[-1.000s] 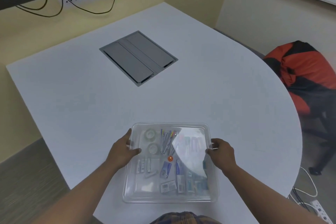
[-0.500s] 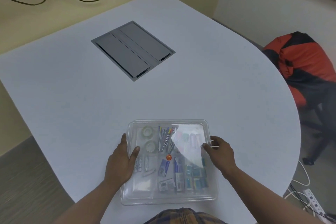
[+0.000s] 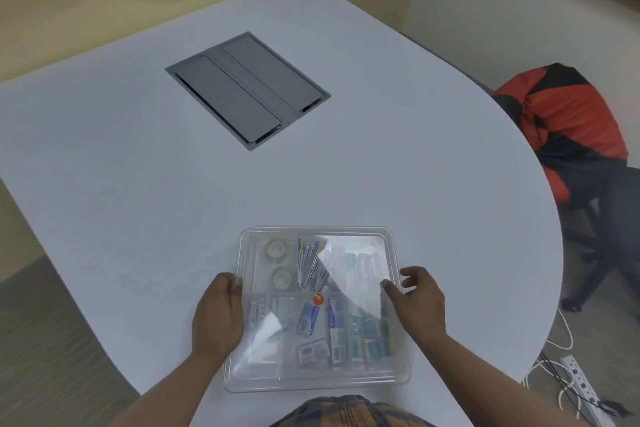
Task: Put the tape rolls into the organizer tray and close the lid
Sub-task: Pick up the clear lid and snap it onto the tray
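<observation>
Lid point(image 3: 356, 253) sits on organizer tray point(image 3: 317, 381), lower centre of frame, tape rolls point(image 3: 277, 250) inside upper-left compartment; left hand point(image 3: 218, 315) pressing flat, right hand point(image 3: 419, 305) fingers loosely spread on the edge. Next: press edges to seat it

White table point(image 3: 381, 166), grey hatch point(image 3: 247, 90), orange-black bag point(image 3: 568, 114).

light: soft, even, dim | glare: white patches on lid point(image 3: 349, 274) | blur: slight overall | edges: wide-angle bowing

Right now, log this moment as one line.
tape rolls: in tray | lid: on | left hand: on lid edge | right hand: open, at edge
</observation>
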Demonstrator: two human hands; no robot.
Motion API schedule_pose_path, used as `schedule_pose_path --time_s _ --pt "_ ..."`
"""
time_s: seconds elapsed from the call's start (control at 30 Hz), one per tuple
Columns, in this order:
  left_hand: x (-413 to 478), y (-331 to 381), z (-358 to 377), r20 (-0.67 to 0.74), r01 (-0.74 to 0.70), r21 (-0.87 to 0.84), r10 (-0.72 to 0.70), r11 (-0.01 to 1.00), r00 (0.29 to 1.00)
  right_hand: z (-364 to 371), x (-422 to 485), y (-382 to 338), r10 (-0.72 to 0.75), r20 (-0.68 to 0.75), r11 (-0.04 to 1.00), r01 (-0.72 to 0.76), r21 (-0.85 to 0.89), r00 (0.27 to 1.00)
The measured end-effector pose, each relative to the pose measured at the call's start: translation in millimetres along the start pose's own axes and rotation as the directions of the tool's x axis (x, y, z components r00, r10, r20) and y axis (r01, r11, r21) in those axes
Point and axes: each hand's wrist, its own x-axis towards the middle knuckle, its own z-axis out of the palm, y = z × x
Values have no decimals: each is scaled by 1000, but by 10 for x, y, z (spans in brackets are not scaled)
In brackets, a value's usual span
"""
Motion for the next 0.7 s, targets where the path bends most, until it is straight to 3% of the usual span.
schedule_pose_path --time_s 0.17,0.7 --pt "-40 26 2 -64 42 86 -37 995 997 -22 11 24 25 33 1000 -25 9 999" --pt "-30 293 94 -141 24 73 -14 997 990 -72 27 97 60 -17 989 -57 135 998"
